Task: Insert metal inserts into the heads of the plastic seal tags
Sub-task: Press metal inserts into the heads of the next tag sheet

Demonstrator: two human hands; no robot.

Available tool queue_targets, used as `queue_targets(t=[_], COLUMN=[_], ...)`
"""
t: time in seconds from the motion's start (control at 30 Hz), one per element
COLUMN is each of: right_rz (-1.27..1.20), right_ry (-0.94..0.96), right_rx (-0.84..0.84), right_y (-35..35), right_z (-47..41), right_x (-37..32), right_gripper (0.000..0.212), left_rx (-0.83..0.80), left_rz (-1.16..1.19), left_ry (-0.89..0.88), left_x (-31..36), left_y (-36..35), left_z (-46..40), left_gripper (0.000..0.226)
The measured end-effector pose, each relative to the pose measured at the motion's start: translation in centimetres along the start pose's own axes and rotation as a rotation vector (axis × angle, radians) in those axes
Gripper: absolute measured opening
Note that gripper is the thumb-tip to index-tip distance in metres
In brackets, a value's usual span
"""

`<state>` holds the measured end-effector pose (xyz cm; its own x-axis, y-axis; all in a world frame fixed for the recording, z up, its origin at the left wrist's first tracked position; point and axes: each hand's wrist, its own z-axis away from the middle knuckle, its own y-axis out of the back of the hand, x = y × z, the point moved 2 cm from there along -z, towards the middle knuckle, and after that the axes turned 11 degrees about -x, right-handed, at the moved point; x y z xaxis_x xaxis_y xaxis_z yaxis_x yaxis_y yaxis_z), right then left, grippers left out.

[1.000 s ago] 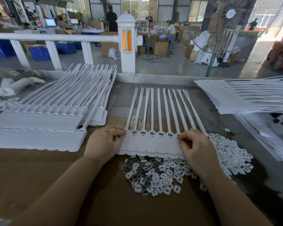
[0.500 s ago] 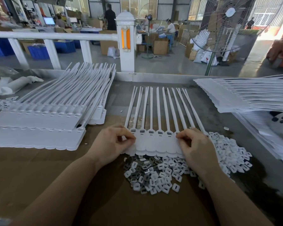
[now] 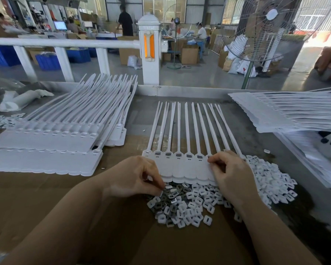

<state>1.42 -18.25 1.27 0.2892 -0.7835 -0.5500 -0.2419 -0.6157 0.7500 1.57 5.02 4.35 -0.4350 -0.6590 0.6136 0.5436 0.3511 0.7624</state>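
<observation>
Far to the left of my fingers lie stacked sheets of seal tags. My left hand has curled fingers pinching at a metal insert in the pile of inserts just below them. Above lies the joined strip of seal tags. My right hand has bent fingertips pressing on the strip's right heads.
</observation>
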Motion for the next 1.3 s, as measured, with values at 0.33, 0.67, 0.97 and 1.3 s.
queue_targets(t=[0.33,0.67,0.97,1.3], right_rz=[-0.002,0.007,0.021,0.017], right_ry=[0.001,-0.004,-0.004,-0.004], right_rx=[0.004,-0.003,-0.008,-0.004], right_y=[0.0,0.0,0.0,0.0], right_z=[0.0,0.0,0.0,0.0], right_x=[0.0,0.1,0.0,0.0], right_gripper=[0.009,0.010,0.010,0.010], left_rx=[0.150,0.376,0.348,0.321], left_rz=[0.181,0.524,0.497,0.393], left_ry=[-0.021,0.010,0.037,0.192], left_x=[-0.1,0.1,-0.1,-1.0], left_y=[0.2,0.0,-0.1,0.0], left_z=[0.0,-0.7,-0.8,-1.0], left_gripper=[0.012,0.011,0.009,0.009])
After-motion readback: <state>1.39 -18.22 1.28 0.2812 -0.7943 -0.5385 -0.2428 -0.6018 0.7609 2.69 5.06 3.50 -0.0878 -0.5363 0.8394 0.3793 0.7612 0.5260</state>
